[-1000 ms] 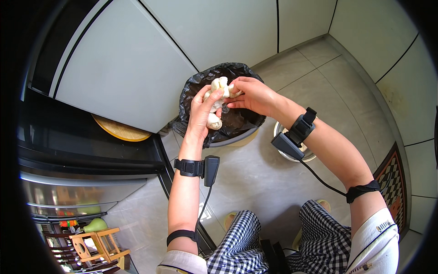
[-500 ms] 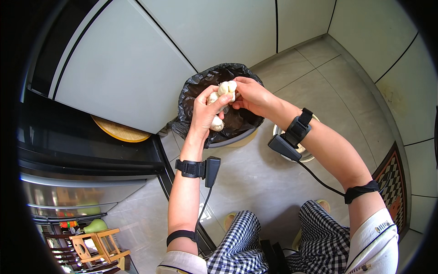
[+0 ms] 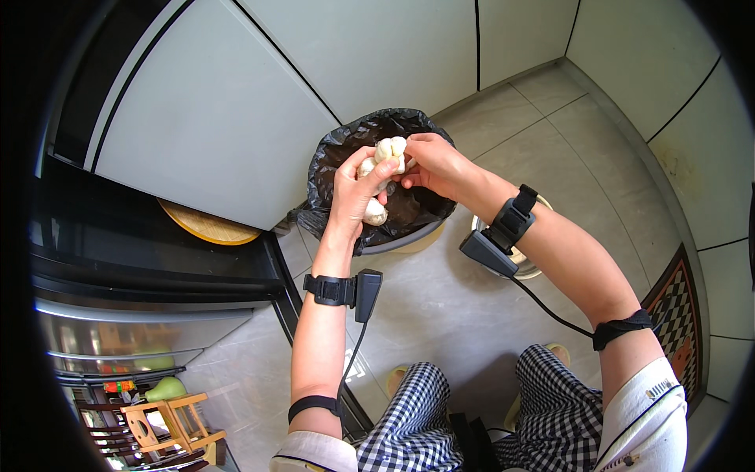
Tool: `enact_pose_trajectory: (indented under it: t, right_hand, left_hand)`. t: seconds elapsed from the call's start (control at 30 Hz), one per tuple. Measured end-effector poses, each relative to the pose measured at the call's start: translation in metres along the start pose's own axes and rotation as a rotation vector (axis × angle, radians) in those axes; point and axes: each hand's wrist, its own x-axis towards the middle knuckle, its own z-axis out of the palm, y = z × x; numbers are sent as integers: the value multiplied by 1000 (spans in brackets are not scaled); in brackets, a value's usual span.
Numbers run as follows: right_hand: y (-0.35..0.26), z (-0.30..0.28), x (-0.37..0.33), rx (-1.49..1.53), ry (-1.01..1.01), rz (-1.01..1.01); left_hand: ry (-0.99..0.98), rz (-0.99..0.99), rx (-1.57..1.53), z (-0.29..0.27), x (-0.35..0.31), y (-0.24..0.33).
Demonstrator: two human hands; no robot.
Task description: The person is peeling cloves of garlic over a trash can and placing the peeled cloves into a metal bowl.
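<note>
My left hand [image 3: 350, 189] is closed around several white garlic bulbs. The upper garlic bulb [image 3: 390, 148] shows its pale cloves beside my left thumb. Low in that palm sits another garlic bulb [image 3: 376, 212], still in its papery skin. My right hand [image 3: 440, 164] pinches at the right side of the upper bulb; its fingertips are partly hidden. Both hands are over a trash bin [image 3: 417, 240] lined with a black plastic bag [image 3: 334, 145].
A round pale-rimmed bowl [image 3: 532, 273] stands on the floor, partly behind my right wrist. Light cabinet doors [image 3: 377, 55] rise beyond the bin. At left are a round wooden board [image 3: 208, 223] and a small wooden chair [image 3: 185, 425]. A patterned mat [image 3: 678, 315] lies at right.
My right fingers have shifted slightly against the upper garlic bulb. The left hand keeps its hold, and all else looks the same.
</note>
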Motion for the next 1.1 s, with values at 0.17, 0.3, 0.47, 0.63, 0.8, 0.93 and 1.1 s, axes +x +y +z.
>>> enact_pose_trajectory:
  t: [0.17,0.3,0.47,0.63,0.8,0.93,1.1]
  right_hand:
    - [0,-2,1,-25,-60,19]
    - [1,-3,-3,100,-132,-22]
    - [0,-5,-3,155,-209,-15]
    - [0,-3,-5,95,-183,-40]
    - [3,4,-3,71,-69,-46]
    - [8,-1,4,75,-49,-31]
    - [9,-2,5,93,-3,-68]
  left_hand:
    - [44,-23,-130,-1,1,0]
    - [104,-44,-251,-7,3,-4]
    - [148,-63,-296,-12,2,-2]
    - [120,-10,-259,-6,0,-1]
    - [131,-2,-202,4,-1,0]
    - [147,1,-112,14,-1,2]
    - [176,25,-76,22,4,1]
